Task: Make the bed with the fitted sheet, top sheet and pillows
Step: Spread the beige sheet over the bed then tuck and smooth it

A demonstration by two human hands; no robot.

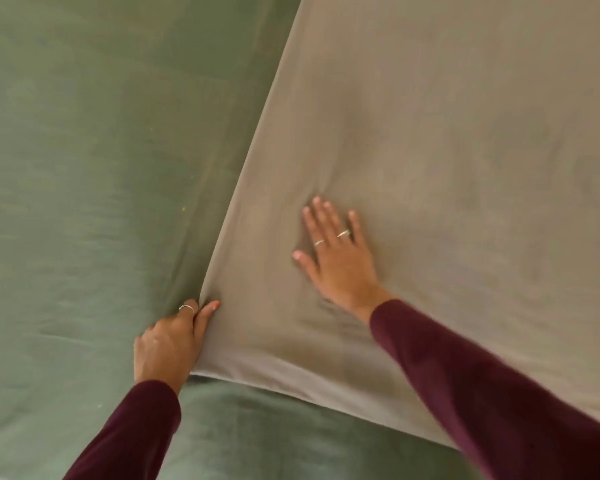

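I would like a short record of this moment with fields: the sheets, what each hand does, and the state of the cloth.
lower sheet: green sheet, spread over the bed
upper sheet: beige sheet, lying on the green one, its corner near the person
left hand: grips the beige sheet at its edge by the corner
right hand: flat on the beige sheet, fingers spread
cloth state: small wrinkles around the right hand; mostly smooth elsewhere
sleeves: dark red sleeves on both arms
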